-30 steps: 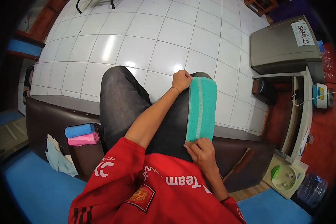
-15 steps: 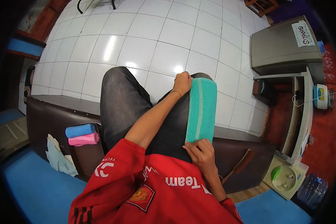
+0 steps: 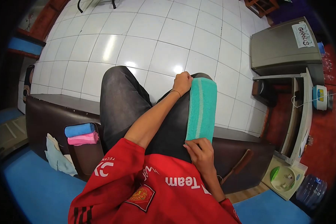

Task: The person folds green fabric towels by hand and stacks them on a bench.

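A folded turquoise towel [image 3: 207, 108] with a paler stripe lies lengthwise along my right thigh. My left hand [image 3: 183, 83] is closed at the towel's far left corner, near the knee. At the near left corner my right hand [image 3: 201, 150] pinches the edge between thumb and fingers. Between the two hands the towel's left edge runs fairly straight. On my left, a rolled blue towel [image 3: 79, 129] and a rolled pink towel [image 3: 83, 139] lie side by side in a brown tray [image 3: 86, 158].
I sit on a dark brown bench [image 3: 63, 108]. A pale cloth [image 3: 58, 158] lies left of the tray. To my right are a wooden-handled brush [image 3: 237, 166], a water dispenser [image 3: 285, 177] and a small fridge [image 3: 283, 44]. White floor tiles [image 3: 138, 44] stretch ahead.
My right hand has shifted very slightly at the towel's near corner. The left hand and the towel look the same.
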Tool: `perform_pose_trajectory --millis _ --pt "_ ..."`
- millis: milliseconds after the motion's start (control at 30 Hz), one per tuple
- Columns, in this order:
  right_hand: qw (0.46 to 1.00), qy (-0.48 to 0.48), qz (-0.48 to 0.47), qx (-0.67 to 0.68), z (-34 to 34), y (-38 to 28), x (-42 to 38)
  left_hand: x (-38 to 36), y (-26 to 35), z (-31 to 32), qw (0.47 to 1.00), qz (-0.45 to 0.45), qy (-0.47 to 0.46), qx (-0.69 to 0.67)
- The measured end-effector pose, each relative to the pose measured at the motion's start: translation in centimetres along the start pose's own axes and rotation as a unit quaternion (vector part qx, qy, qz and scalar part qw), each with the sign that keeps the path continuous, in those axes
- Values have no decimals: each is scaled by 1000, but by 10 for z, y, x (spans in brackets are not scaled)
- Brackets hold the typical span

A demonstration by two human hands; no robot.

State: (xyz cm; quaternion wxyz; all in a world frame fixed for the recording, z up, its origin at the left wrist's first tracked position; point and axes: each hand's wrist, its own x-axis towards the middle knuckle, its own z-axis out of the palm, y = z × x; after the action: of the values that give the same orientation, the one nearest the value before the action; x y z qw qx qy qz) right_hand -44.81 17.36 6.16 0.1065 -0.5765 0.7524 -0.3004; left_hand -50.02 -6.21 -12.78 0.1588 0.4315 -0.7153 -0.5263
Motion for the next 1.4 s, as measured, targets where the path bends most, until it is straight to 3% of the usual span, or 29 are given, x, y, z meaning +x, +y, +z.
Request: perform_pose_trajectory --millis 700,833,900,933,1000,1067,1167,1300,1367,1400 --pt "999 -31 -11 24 0 2 -1 0 -2 1 999 25 -14 33" --pt "996 -61 42 50 -1 2 -2 -18 16 -5 995 62 37 70" --pt "993 -80 65 53 -8 -2 -1 -44 43 -17 980 187 38 54" --pt "987 -81 89 108 -13 -1 1 -57 43 -14 980 188 35 53" --pt "978 -78 113 159 -16 2 6 -81 44 -4 954 289 -51 67" --pt "957 31 259 125 -16 9 12 -99 43 3 947 293 -46 120" --pt "959 98 246 99 -2 35 27 -103 44 6 941 286 -59 171" --pt "978 33 187 89 47 101 45 -102 34 3 929 300 -79 202" --pt "959 6 283 11 55 105 66 -99 30 3 930 291 -95 206" --pt "959 12 282 12 59 119 73 -95 29 3 932 277 -106 208"
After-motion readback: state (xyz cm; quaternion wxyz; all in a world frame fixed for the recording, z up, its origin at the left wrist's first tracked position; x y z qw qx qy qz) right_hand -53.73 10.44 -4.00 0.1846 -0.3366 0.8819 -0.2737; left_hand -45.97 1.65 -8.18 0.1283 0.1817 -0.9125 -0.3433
